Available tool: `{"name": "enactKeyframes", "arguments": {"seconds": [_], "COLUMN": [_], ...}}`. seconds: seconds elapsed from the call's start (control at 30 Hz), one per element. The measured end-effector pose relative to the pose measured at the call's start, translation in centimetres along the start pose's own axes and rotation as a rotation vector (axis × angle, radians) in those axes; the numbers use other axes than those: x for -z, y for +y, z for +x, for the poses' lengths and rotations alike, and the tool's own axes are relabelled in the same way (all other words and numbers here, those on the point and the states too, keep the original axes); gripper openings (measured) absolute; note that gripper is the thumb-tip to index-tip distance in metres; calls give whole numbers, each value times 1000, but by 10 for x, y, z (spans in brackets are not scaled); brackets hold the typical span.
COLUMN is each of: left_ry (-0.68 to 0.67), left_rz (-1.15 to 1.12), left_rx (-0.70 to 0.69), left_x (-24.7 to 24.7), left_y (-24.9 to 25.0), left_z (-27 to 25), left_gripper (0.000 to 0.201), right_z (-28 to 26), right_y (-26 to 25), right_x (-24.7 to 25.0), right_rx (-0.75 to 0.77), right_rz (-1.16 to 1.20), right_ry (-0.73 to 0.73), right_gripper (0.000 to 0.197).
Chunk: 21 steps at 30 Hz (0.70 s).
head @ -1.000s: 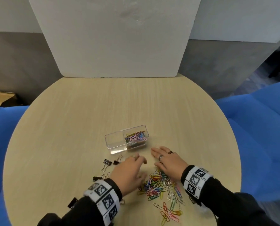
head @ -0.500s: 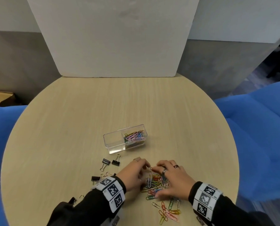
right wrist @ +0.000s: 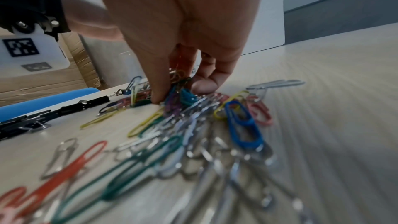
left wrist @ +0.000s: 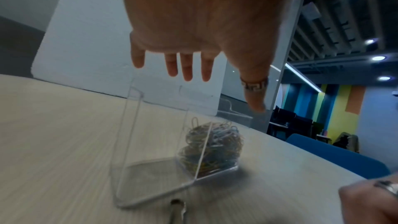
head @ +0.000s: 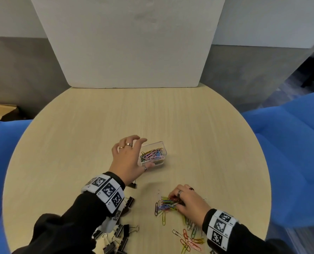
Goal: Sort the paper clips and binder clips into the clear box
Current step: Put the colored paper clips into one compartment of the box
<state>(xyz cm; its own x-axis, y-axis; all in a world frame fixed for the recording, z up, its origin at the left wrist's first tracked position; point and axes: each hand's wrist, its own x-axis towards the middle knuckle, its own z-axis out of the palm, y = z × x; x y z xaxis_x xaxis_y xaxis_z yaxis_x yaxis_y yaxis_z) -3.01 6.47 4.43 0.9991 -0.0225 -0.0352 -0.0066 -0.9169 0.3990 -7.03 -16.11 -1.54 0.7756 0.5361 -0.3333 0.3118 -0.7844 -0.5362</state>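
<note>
The left hand (head: 127, 160) hovered, fingers spread, over the clear box (head: 161, 163), seemingly done dropping; nearer than the box, the right hand (head: 190, 202) pinched paper clips (head: 166, 205) for the next load.

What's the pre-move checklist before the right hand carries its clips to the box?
1. Right hand pinches a bunch from the paper clip pile: ok.
2. Bunch free of the pile: cannot tell, clips are tangled.
3. Left hand open above the clear box, holding nothing: ok.
4. Paper clip compartment has room: ok.
5. Other compartment empty, binder clips on the table: not ok.
</note>
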Motion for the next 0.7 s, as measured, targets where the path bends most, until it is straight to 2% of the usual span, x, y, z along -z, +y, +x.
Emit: {"name": "enactKeyframes", "arguments": {"seconds": [0.1, 0.2, 0.47, 0.57, 0.7], "left_ry": [-186, -273, -244, -235, -206], "left_rz": [97, 108, 135, 133, 136], "left_rx": [36, 53, 44, 51, 61], "left_x": [-8, -18, -24, -24, -27], "left_y": [-6, -10, -13, -12, -12], "left_z": [6, 7, 6, 6, 6], "left_gripper": [99, 104, 92, 90, 87], "right_z": [3, 5, 11, 23, 57], "right_y": [2, 5, 8, -9, -36], "right_x": [5, 10, 34, 57, 77], "right_rx": [-42, -89, -143, -86, -1], "right_rz": [46, 93, 146, 192, 257], "right_ry": [-4, -10, 25, 129, 350], "right_gripper": [22, 19, 18, 18, 18]}}
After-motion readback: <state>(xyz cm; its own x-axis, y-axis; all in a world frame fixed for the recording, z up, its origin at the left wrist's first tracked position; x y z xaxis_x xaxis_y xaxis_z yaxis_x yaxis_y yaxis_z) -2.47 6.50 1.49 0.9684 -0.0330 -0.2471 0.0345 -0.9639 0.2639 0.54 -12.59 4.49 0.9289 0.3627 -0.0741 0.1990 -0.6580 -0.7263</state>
